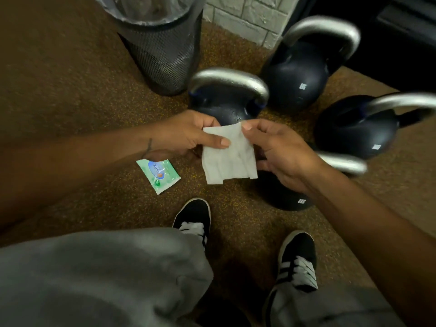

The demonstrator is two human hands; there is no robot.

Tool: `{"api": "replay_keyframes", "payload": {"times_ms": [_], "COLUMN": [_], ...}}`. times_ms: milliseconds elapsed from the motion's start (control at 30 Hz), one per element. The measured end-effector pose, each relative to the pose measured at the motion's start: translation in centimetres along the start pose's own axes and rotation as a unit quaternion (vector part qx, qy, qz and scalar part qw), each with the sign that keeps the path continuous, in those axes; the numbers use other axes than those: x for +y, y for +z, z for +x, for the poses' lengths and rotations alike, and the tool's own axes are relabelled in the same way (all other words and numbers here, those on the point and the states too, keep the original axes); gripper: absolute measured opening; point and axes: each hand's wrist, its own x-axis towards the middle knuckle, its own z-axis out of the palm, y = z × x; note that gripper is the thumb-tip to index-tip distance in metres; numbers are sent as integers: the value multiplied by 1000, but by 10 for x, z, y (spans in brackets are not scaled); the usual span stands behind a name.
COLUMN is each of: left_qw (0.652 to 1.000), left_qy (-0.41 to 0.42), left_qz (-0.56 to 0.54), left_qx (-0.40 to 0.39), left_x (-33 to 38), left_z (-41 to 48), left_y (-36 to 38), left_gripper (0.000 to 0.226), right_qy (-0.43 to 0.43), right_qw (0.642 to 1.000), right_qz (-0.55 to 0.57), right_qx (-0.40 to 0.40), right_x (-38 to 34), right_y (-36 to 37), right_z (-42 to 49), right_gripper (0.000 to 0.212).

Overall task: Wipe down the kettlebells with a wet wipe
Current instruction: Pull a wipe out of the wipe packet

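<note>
A white wet wipe (230, 159) hangs partly unfolded between my two hands above the floor. My left hand (186, 135) pinches its upper left edge with the thumb on top. My right hand (276, 149) pinches its upper right corner. Several dark kettlebells with silver handles stand on the floor: one just behind the wipe (224, 102), one further back (297, 74), one at the right (358, 128), and one largely hidden under my right hand (285, 197).
A green wipe sachet (159, 174) lies on the speckled brown floor (82, 95) below my left wrist. A black mesh bin (162, 46) with a plastic liner stands at the back. My black shoes (193, 220) and grey trouser legs fill the foreground. A pale brick wall (247, 17) rises behind.
</note>
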Motion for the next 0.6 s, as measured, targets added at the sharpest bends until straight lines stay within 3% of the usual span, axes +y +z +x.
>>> {"api": "replay_keyframes", "payload": {"times_ms": [67, 133, 300, 433, 500, 600], "left_qw": [1000, 1000, 998, 994, 991, 981], "left_qy": [7, 2, -55, -93, -101, -115], "left_qz": [-4, -4, 22, -5, -31, -93], "left_qx": [-4, -7, 10, 52, 87, 127], "left_x": [16, 29, 47, 64, 72, 85], "left_z": [-2, -5, -17, -22, -20, -20], "left_y": [9, 17, 44, 82, 103, 124], "left_gripper": [16, 23, 25, 26, 22, 19], "right_qy": [3, 0, -28, -28, -51, -92], "right_qw": [1000, 1000, 991, 986, 964, 898], "right_qz": [24, -2, -49, -68, -164, -311], "right_qx": [-5, 25, 125, 148, 203, 296], "right_x": [-4, -5, -5, -3, -4, -7], "right_y": [-3, -7, -33, -54, -62, -63], "right_z": [-11, -22, -52, -74, -80, -96], "right_gripper": [41, 48, 8, 6, 11, 12]}}
